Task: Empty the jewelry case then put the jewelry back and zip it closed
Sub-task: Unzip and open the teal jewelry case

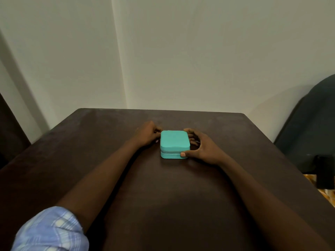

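A small square teal jewelry case [175,143] lies closed on the dark brown table [163,187], its zipper line running along the front side. My right hand [203,148] grips the case's right side, thumb on the front right corner and fingers curled behind the far right corner. My left hand [147,134] is at the case's far left corner with its fingers curled, pinching something at the zipper seam; what it pinches is too small to make out. No jewelry shows.
The table ends at a pale wall [181,60] just beyond the case. A dark upholstered chair [311,124] stands off the table's right side, and a dark object [10,134] stands at the left edge.
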